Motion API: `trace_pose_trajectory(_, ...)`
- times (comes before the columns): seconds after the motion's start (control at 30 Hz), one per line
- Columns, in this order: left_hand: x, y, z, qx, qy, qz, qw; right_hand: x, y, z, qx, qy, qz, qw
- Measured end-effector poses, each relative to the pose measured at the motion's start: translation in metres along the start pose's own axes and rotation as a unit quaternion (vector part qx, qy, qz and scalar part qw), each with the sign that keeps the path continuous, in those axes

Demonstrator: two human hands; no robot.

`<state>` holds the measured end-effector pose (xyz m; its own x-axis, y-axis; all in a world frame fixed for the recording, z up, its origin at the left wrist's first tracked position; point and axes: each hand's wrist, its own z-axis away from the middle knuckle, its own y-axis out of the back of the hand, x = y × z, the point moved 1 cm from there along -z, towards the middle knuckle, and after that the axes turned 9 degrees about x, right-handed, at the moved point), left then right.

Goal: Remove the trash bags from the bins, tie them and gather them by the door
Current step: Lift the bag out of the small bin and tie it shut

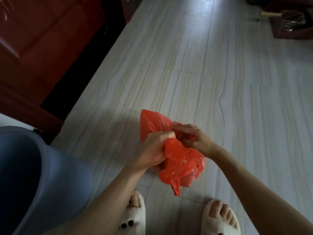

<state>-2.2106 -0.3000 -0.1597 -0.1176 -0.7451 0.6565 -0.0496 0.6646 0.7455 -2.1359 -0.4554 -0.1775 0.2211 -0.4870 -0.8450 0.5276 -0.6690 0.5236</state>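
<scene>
Tying underway: red trash bag is out of its bin, held above the floor at six o'clock, left hand gripping its neck, right hand fingers pinching plastic; door at ten o'clock, knot unfinished.

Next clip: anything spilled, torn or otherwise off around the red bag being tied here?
Nothing stands out. Both hands, left hand and right hand, grip the gathered top of the red bag, which looks intact. No spill shows on the tiled floor. The blue bin beside it stands upright.
</scene>
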Motion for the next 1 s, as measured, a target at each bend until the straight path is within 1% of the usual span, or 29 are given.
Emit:
trace_pose_trajectory(0.03,-0.003,0.000,0.002,0.033,-0.006,-0.015,0.999,0.001,-0.005,0.001,0.010,0.018,0.028,0.999)
trace_pose_trajectory(0.1,-0.010,-0.001,0.008,0.101,0.013,-0.021,0.995,0.005,-0.009,0.006,0.058,0.009,0.021,0.998)
trace_pose_trajectory(0.17,-0.019,-0.003,0.011,0.178,0.083,-0.001,0.981,0.003,-0.015,0.012,0.084,-0.019,0.012,0.996)
trace_pose_trajectory(0.23,-0.024,-0.005,0.010,0.224,0.181,0.008,0.958,0.000,-0.022,0.014,0.073,-0.026,0.018,0.997)
trace_pose_trajectory(0.27,-0.024,-0.005,0.009,0.237,0.209,0.007,0.949,-0.002,-0.025,0.013,0.065,-0.021,0.015,0.998)
trace_pose_trajectory(0.33,-0.026,-0.004,0.009,0.253,0.236,0.019,0.938,-0.008,-0.026,0.010,0.052,-0.010,0.005,0.999)
trace_pose_trajectory(0.4,-0.032,-0.001,0.006,0.253,0.256,0.029,0.933,-0.011,-0.027,0.008,0.042,-0.003,0.000,0.999)
trace_pose_trajectory(0.47,-0.039,0.000,0.000,0.241,0.289,0.004,0.927,-0.011,-0.028,0.010,0.030,0.011,0.002,1.000)
trace_pose_trajectory(0.5,-0.040,-0.001,-0.002,0.238,0.295,0.010,0.925,-0.011,-0.029,0.012,0.022,0.017,0.002,1.000)
trace_pose_trajectory(0.53,-0.039,-0.001,-0.004,0.250,0.293,0.060,0.921,-0.013,-0.029,0.013,0.016,0.020,0.003,1.000)
trace_pose_trajectory(0.57,-0.037,-0.001,-0.006,0.276,0.319,0.145,0.895,-0.015,-0.029,0.013,0.013,0.020,0.005,1.000)
trace_pose_trajectory(0.6,-0.034,-0.001,-0.008,0.296,0.364,0.232,0.852,-0.018,-0.028,0.012,0.010,0.023,0.004,1.000)
trace_pose_trajectory(0.63,-0.034,-0.002,-0.010,0.308,0.413,0.304,0.801,-0.021,-0.027,0.011,0.009,0.029,0.001,1.000)
trace_pose_trajectory(0.67,-0.036,-0.001,-0.012,0.317,0.434,0.356,0.764,-0.024,-0.027,0.010,0.007,0.035,0.000,0.999)
trace_pose_trajectory(0.73,-0.040,0.005,-0.012,0.300,0.437,0.451,0.718,-0.025,-0.026,0.007,0.004,0.031,0.005,0.999)
trace_pose_trajectory(0.77,-0.040,0.008,-0.012,0.276,0.435,0.501,0.695,-0.024,-0.026,0.007,0.001,0.022,0.010,1.000)
trace_pose_trajectory(0.83,-0.036,0.012,-0.008,0.216,0.423,0.562,0.677,-0.019,-0.027,0.009,-0.011,-0.002,0.018,1.000)
trace_pose_trajectory(0.9,-0.035,0.009,-0.004,0.173,0.408,0.587,0.678,-0.013,-0.028,0.012,-0.029,-0.027,0.020,0.999)
trace_pose_trajectory(0.97,-0.036,0.004,-0.002,0.148,0.398,0.581,0.694,-0.009,-0.028,0.013,-0.030,-0.058,0.008,0.998)
trace_pose_trajectory(1.0,-0.037,0.002,-0.001,0.139,0.393,0.577,0.702,-0.009,-0.028,0.012,-0.014,-0.072,-0.011,0.997)
